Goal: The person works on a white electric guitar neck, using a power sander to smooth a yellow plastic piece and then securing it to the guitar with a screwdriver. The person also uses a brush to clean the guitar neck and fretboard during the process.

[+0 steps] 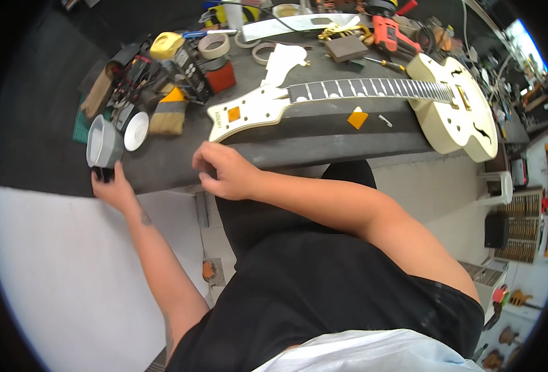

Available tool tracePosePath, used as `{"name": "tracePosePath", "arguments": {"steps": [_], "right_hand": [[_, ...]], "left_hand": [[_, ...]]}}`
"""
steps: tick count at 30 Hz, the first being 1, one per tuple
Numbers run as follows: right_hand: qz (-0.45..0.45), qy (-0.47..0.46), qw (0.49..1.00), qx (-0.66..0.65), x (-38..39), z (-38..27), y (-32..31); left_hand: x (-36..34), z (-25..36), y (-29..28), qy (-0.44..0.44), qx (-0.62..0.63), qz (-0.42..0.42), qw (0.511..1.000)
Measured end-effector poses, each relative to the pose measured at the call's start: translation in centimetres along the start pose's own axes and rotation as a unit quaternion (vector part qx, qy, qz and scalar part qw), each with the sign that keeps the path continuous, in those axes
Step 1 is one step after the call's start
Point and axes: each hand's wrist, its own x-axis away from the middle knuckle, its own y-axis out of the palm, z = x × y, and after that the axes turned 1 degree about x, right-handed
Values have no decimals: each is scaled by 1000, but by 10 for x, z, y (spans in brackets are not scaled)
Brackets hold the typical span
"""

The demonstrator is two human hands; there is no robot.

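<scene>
At the table's left front edge, my left hand [114, 191] closes its thumb and fingers around a small black object [104, 174] whose kind I cannot make out. Right behind it stands a clear plastic tub [105, 144], with a round white lid [136, 131] beside it. My right hand [229, 171] is loosely curled, a gap between thumb and fingers and nothing visible in it. It hovers just in front of the headstock [255, 111] of a cream guitar [450, 111] with f-holes. An orange square [234, 114] lies on that headstock.
Behind the hands are a wide brush [167, 119], a dark bottle with yellow cap [184, 68], tape rolls [214, 46] and a red box [220, 75]. An orange-yellow piece [357, 118] lies below the guitar neck. Farther back sits a red power tool [388, 34].
</scene>
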Motion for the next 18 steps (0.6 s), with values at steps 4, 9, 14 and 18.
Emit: {"name": "tracePosePath", "arguments": {"steps": [4,9,14,18], "right_hand": [[-76,-14,995,59,51,-29,-68],[32,24,950,310,118,-43,-190],[226,99,807,537,142,-31,-256],[207,174,771,577,147,-23,-260]], "left_hand": [[97,36,-40,10,-49,-118,992],[201,70,-62,123,-53,-244,960],[316,18,-89,-104,-190,-401,890],[352,-27,-107,-465,-121,-480,734]]}}
